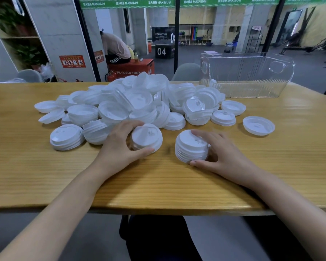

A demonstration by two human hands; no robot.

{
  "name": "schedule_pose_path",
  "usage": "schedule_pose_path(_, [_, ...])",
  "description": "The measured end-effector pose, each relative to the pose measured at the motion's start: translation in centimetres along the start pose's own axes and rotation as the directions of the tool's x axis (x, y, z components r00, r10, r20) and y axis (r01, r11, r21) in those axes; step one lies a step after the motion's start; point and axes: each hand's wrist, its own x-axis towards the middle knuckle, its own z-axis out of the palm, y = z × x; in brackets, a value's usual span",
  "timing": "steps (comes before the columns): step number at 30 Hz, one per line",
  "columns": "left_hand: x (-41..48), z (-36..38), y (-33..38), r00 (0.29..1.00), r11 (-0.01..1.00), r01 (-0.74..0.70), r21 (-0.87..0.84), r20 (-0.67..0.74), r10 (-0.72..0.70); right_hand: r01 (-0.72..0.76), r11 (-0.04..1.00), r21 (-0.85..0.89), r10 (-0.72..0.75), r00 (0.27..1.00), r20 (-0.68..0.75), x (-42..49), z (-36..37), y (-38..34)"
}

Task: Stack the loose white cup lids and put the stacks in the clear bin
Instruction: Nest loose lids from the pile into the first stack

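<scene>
A big heap of loose white cup lids covers the middle of the wooden table. My left hand grips a short stack of lids at the heap's near edge, thumb below and fingers over its far side. My right hand holds a taller stack of lids standing on the table, thumb at its base and fingers on its top. The clear bin stands at the far right of the table, with a few lids at its left end.
Single lids lie apart to the right of the heap. A small stack sits at the heap's left. A grey chair back rises behind the table. A person sits on a red box beyond the glass.
</scene>
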Motion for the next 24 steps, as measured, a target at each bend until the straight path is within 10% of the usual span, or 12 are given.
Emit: schedule_pose_path(24, [0.0, 0.2, 0.9, 0.999, 0.999, 0.023, -0.039, -0.042, -0.024, -0.017, 1.000, 0.006, 0.017, 1.000, 0.022, -1.0, -0.7, 0.5])
